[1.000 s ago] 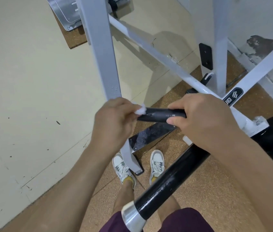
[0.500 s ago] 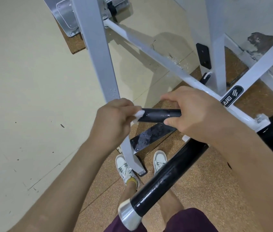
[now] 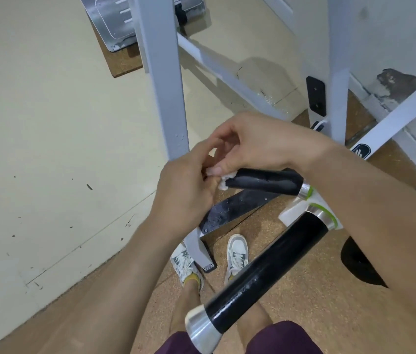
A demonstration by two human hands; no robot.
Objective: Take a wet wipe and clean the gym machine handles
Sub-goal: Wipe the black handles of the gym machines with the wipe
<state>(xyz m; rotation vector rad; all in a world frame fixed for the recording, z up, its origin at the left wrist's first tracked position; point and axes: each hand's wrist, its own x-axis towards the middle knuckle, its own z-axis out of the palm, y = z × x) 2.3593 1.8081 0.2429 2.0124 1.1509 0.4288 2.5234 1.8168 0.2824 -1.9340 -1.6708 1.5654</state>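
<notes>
Head view: my left hand (image 3: 184, 192) comes in from 7 o'clock. Its fingers are curled round the small white crumpled wet wipe (image 3: 223, 182), which is bunched against the 9 o'clock end of the short black rubber-coated handle (image 3: 265, 181) near the middle of the picture. My right hand (image 3: 260, 144) reaches in from 4 o'clock over that handle, and its thumb and fingertips pinch the same wet wipe from 12 o'clock.

The short handle lies almost level, with a silver collar (image 3: 305, 191) at its 3 o'clock end. Toward 5 o'clock, the long glossy black handle (image 3: 265, 269) slants from 1 o'clock down to 7 o'clock and ends in a silver metal cap (image 3: 201, 330). Neither hand touches it.

A white painted steel post (image 3: 166, 98) stands at 11 o'clock, just behind my left hand. My white sneakers (image 3: 236, 254) stand on the brown cork floor (image 3: 304, 290) at 6 o'clock, and the cream floor (image 3: 48, 123) spreads toward 9 o'clock.
</notes>
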